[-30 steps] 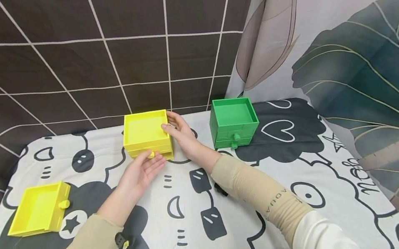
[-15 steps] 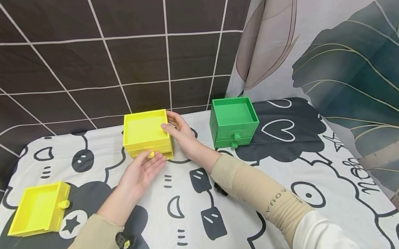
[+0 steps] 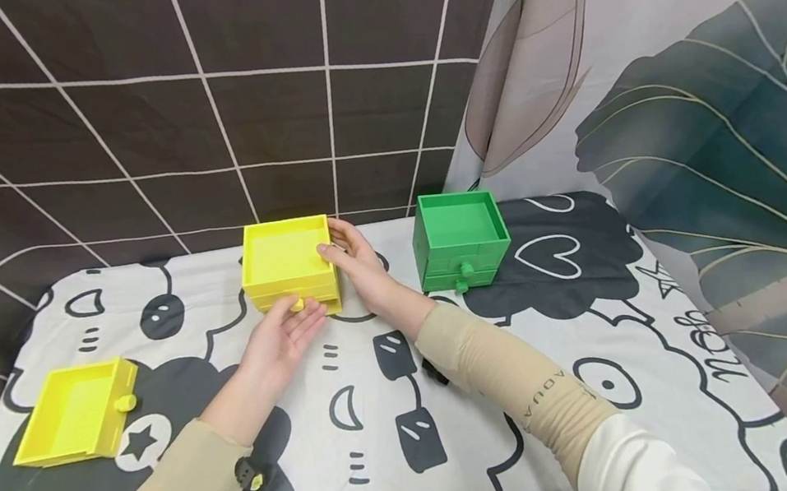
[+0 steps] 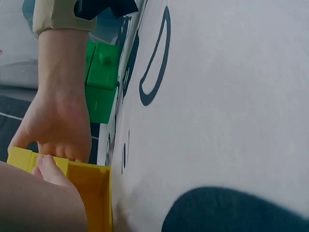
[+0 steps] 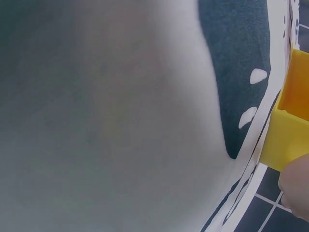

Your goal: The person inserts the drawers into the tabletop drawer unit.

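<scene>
A small yellow drawer cabinet [image 3: 286,258] with a shallow tray top stands at the back of the cloth. My left hand [image 3: 278,344] is at its front, with thumb and fingers pinching the round yellow knob [image 3: 298,304] of the upper drawer. Below that drawer, a hollow opening shows in the left wrist view. My right hand [image 3: 363,273] grips the cabinet's right side, thumb over the top rim and the other fingers partly hidden behind. A loose yellow drawer [image 3: 72,414] with a knob lies at the left. In the right wrist view, only part of the yellow cabinet [image 5: 285,137] shows.
To the right of my right hand stands a green drawer cabinet [image 3: 461,249] with two knobs in front. A cartoon-print cloth [image 3: 544,483] covers the surface. Behind it hangs a dark gridded cloth [image 3: 272,120], and a leaf-print one [image 3: 714,128] hangs at the right.
My left forearm has shifted slightly to the right. Both hands keep their places on the yellow cabinet, and the cabinets and loose drawer stay where they were.
</scene>
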